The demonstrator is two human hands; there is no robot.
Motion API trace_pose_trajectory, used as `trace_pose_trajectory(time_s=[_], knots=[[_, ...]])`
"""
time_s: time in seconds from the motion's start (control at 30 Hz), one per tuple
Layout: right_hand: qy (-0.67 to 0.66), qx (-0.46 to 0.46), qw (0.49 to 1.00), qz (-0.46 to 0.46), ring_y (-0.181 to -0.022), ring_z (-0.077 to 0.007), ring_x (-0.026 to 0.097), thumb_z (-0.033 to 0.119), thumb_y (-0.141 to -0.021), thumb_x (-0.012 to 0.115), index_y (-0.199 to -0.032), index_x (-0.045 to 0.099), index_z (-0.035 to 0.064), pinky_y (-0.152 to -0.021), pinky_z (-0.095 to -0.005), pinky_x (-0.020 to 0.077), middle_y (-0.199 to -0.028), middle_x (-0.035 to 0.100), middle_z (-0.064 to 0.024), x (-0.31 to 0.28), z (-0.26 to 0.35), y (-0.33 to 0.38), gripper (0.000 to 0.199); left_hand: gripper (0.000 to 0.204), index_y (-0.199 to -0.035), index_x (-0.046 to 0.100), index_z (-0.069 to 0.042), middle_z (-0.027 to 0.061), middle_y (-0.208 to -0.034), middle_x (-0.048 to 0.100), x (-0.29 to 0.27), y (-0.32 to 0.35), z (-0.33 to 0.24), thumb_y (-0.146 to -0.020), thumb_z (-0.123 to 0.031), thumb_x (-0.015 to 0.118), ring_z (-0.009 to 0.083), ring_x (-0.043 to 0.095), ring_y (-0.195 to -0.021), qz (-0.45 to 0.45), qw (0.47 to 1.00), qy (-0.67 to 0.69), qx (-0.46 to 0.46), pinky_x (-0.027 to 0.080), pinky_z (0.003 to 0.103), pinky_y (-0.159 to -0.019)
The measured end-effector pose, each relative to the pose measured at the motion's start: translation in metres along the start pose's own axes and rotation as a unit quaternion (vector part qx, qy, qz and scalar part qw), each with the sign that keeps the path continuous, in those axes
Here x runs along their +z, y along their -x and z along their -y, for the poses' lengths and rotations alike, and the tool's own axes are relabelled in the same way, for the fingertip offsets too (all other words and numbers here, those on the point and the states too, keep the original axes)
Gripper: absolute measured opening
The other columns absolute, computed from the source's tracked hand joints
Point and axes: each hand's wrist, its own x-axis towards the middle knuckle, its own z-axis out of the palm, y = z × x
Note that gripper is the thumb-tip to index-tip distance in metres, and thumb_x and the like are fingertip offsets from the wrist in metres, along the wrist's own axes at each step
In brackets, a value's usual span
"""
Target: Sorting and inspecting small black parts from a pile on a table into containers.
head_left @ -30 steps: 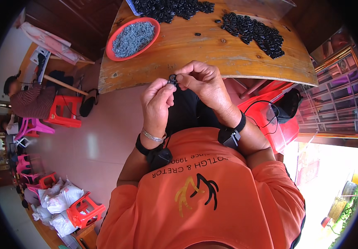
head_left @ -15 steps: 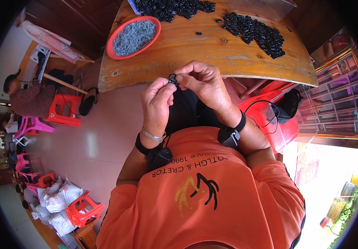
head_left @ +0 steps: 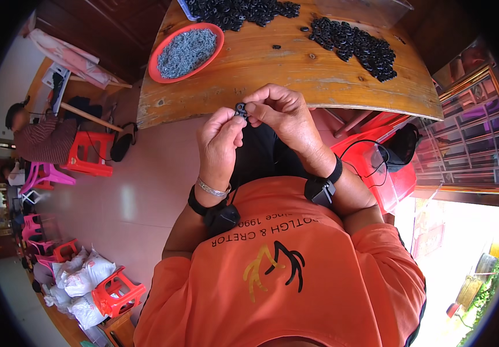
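Note:
A small black plastic piece with a round opening is pinched between both hands just off the near edge of the wooden table. My left hand grips it from below with thumb and fingers. From the right, my right hand presses thumb and forefinger against its other side. Whether a second small part sits inside it is hidden by the fingertips. On the table's left stands a red oval dish full of small silver metal pieces.
Heaps of small black pieces lie at the table's back and right; a single black piece lies between. Red stools, white sacks and a seated person are at left. A red chair stands at right.

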Motion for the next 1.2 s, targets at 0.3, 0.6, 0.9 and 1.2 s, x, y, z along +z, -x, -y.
trace_pose_trajectory(time_s=[0.3,0.6,0.9,1.2], knots=[[0.03,-0.022,0.999,-0.002,-0.068,-0.0058,0.055,0.001,-0.086,0.06,-0.093,0.062,-0.0008,-0.064,-0.0197,0.0476,-0.078,0.062,-0.0009,0.002,-0.003,0.003,0.008,0.013,-0.075,0.055,-0.001,-0.0012,-0.06,0.047,0.001,-0.001,0.001,-0.085,-0.01,0.053,0.0036,0.041,-0.05,-0.023,1.0,0.014,0.007,0.029,0.018,-0.046],[-0.033,-0.031,0.998,0.037,-0.077,-0.0067,0.058,-0.005,-0.081,0.063,-0.098,0.06,0.0004,-0.072,-0.0217,0.0497,-0.087,0.062,-0.0016,0.003,-0.002,0.003,0.018,0.012,-0.078,0.057,-0.001,-0.0019,-0.062,0.05,0.001,-0.002,-0.003,-0.085,-0.011,0.054,0.0032,0.043,-0.052,-0.032,0.999,-0.007,0.025,0.032,0.018,-0.047],[0.144,-0.055,0.988,0.007,-0.08,-0.0061,0.057,-0.002,-0.077,0.069,-0.098,0.059,0.003,-0.072,-0.0209,0.0487,-0.088,0.06,0.0001,0.003,0.0,0.008,0.024,0.018,-0.08,0.06,-0.002,0.0,-0.065,0.056,0.002,-0.002,0.0,-0.087,-0.018,0.054,0.0051,0.047,-0.054,-0.034,0.998,0.049,-0.035,0.037,0.018,-0.05],[0.178,-0.049,0.983,0.011,-0.073,-0.0053,0.055,0.001,-0.078,0.068,-0.099,0.06,0.0013,-0.067,-0.02,0.0475,-0.079,0.058,0.0015,0.004,0.008,0.01,0.023,0.025,-0.08,0.059,-0.003,-0.001,-0.062,0.052,-0.005,-0.006,-0.001,-0.09,-0.024,0.051,0.0056,0.047,-0.056,0.016,0.999,0.027,-0.039,0.037,0.019,-0.051]])
